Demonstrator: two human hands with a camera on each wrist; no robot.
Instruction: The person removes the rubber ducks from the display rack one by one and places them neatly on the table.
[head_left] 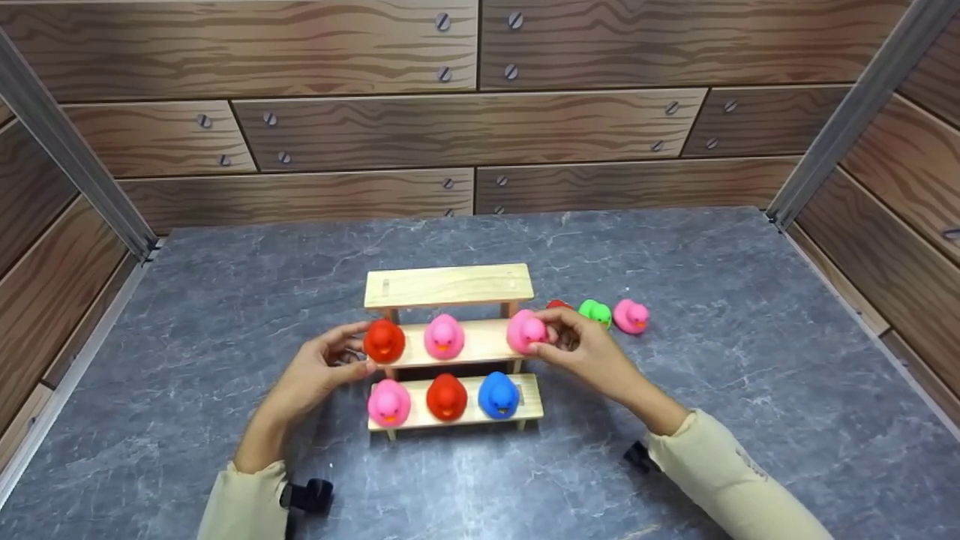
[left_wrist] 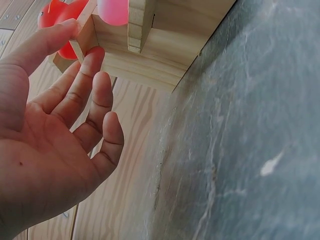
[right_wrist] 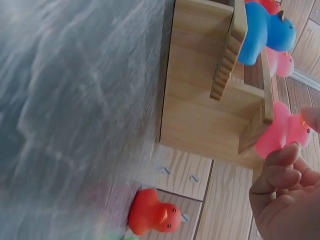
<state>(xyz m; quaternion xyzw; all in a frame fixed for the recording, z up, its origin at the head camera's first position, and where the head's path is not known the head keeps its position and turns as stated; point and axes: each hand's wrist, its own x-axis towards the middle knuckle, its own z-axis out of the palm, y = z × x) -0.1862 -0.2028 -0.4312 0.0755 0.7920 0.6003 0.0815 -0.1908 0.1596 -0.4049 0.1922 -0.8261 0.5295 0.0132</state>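
A three-step wooden stand point(head_left: 450, 286) carries rubber ducks on its lower two steps. My right hand point(head_left: 589, 346) pinches a pink rubber duck point(head_left: 526, 331) between thumb and fingers at the right end of the middle step. The right wrist view shows that pink duck point(right_wrist: 281, 131) right at the board's end. With thumb and fingertips my left hand point(head_left: 319, 367) grips the left end of the middle step, beside a red duck point(head_left: 384, 341). In the left wrist view, the left hand's fingers point(left_wrist: 91, 70) curve at the board end. Another pink duck point(head_left: 444, 337) sits mid-step.
On the bottom step stand a pink duck point(head_left: 389, 403), a red duck point(head_left: 447, 397) and a blue duck point(head_left: 499, 395). Right of the stand, on the grey marbled table point(head_left: 225, 300), are a green duck point(head_left: 595, 312), a pink duck point(head_left: 631, 316) and a partly hidden red duck point(right_wrist: 152, 212).
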